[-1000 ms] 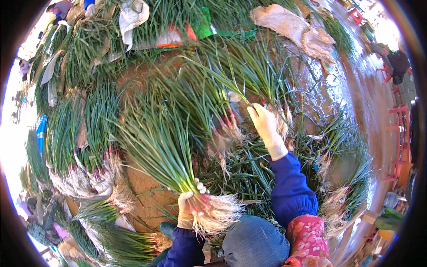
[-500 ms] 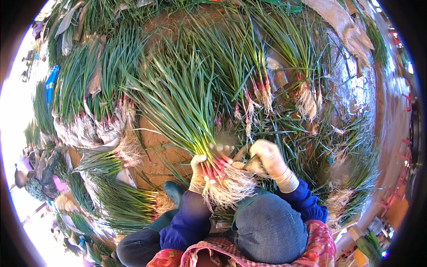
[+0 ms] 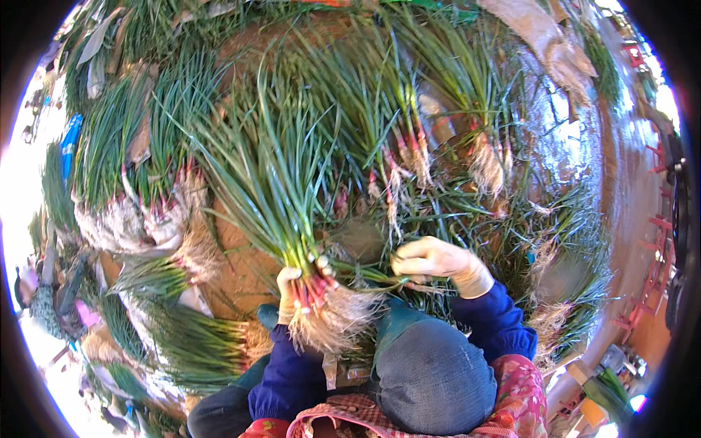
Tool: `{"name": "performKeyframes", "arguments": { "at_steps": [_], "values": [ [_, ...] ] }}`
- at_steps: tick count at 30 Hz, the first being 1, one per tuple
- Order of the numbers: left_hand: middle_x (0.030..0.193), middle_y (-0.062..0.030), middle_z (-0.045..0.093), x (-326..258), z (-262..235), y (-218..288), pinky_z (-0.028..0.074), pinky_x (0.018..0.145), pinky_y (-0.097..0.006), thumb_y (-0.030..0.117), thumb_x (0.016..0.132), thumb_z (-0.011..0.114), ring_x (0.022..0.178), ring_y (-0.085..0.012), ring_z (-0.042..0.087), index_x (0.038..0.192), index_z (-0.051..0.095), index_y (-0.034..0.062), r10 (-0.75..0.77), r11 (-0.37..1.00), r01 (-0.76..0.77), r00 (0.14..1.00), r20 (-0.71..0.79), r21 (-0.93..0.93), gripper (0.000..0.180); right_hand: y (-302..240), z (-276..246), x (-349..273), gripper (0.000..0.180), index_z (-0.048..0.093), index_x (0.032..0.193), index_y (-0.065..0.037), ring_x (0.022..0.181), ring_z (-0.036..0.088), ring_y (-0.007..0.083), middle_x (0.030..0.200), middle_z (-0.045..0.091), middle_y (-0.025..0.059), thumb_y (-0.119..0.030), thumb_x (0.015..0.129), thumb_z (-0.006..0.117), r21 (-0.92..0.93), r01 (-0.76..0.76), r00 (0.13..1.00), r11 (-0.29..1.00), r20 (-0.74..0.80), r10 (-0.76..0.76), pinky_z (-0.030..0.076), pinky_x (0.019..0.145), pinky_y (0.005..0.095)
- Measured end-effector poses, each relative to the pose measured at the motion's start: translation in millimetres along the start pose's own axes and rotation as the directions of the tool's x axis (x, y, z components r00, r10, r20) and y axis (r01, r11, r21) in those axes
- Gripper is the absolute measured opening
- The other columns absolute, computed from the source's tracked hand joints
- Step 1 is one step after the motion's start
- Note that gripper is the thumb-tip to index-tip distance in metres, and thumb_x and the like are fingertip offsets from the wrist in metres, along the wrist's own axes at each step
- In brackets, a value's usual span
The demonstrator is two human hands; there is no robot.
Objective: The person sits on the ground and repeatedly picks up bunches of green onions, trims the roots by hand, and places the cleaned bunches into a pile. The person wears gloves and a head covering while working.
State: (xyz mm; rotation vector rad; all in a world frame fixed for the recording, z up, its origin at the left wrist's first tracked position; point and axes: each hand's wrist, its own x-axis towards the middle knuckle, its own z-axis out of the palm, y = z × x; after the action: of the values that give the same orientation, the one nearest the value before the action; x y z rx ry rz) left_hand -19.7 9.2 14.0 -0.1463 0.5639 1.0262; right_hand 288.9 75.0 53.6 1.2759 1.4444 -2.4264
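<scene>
My left hand [image 3: 288,292], in a cream glove, is wrapped round a thick bunch of spring onions [image 3: 292,241] just above its red stem ends. The long green leaves fan away from me, and the pale roots [image 3: 334,320] hang toward my knee. To the right, my right hand [image 3: 437,264], gloved alike, has its fingers closed on a thin spring onion [image 3: 380,277]. That stalk's leaf end points toward the bunch, and its small roots show under my fingers. Blur hides just where the fingertips press.
Tied spring onion bundles [image 3: 124,219] with white roots lie at the left. Loose spring onions [image 3: 485,164] are spread on the brown floor ahead, with leaf scraps among them. A root-covered pile [image 3: 555,321] lies at the right, and a beige sack [image 3: 544,36] at the far right.
My left hand and the bunch have shifted left, its leaves now more upright. My right hand has moved apart from the roots, and a thin spring onion now shows at its fingers.
</scene>
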Motion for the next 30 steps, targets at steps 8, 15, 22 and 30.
{"name": "performKeyframes", "arguments": {
  "at_steps": [8, 15, 22, 30],
  "values": [
    [0.106, -0.0156, 0.058, 11.4, 5.8, -28.5, 0.051, 0.086, -0.049, 0.036, 0.075, 0.061, 0.097, -0.0333, 0.058, 0.128, 0.045, -0.0039, -0.040, 0.997, 0.039, 0.999, 0.023, 0.061, 0.069, 34.0, -155.0, 82.3, 0.035, 0.066, 0.088, -0.009, 0.083, 0.065, 0.0362, 0.086, 0.067, 0.0161, -0.043, 0.087, 0.057, -0.392, -0.399, 0.202, 0.829, -0.919, -0.337, 0.051, 0.074, 0.0458],
    [0.089, -0.0051, 0.046, 30.4, 54.0, -21.2, 0.049, 0.089, -0.047, 0.024, 0.072, 0.065, 0.087, -0.0210, 0.051, 0.115, 0.046, 0.0056, 0.023, 1.000, -0.023, 0.995, 0.093, -0.006, 0.051, 13.7, -115.3, 85.1, 0.016, 0.067, 0.084, -0.008, 0.074, 0.065, 0.0315, 0.082, 0.067, 0.0134, -0.023, 0.083, 0.065, -0.545, -0.176, 0.117, 0.820, -0.839, -0.532, 0.051, 0.067, 0.0383],
    [0.143, -0.0286, 0.037, 76.1, 40.1, -35.6, 0.039, 0.106, -0.054, 0.023, 0.072, 0.062, 0.127, -0.0434, 0.044, 0.126, 0.050, 0.0024, -0.173, 0.977, 0.172, 0.985, 0.000, 0.127, 0.059, -7.6, 24.4, 1.6, 0.006, 0.066, 0.083, -0.008, 0.066, 0.064, 0.0257, 0.076, 0.065, 0.0101, -0.012, 0.079, 0.068, -0.621, 0.266, 0.575, 0.737, -0.512, -0.639, 0.052, 0.063, 0.0339],
    [0.104, -0.0261, 0.062, 49.2, 21.7, -42.8, 0.059, 0.073, -0.043, 0.029, 0.071, 0.065, 0.084, -0.0352, 0.067, 0.119, 0.051, -0.0107, -0.325, 0.939, 0.312, 0.942, 0.078, 0.143, 0.064, -7.2, 11.8, 59.8, 0.028, 0.067, 0.086, -0.002, 0.055, 0.064, 0.0196, 0.072, 0.066, 0.0132, -0.029, 0.086, 0.065, -0.118, 0.349, 0.711, 0.930, -0.612, -0.345, 0.049, 0.056, 0.0337]
  ]
}}
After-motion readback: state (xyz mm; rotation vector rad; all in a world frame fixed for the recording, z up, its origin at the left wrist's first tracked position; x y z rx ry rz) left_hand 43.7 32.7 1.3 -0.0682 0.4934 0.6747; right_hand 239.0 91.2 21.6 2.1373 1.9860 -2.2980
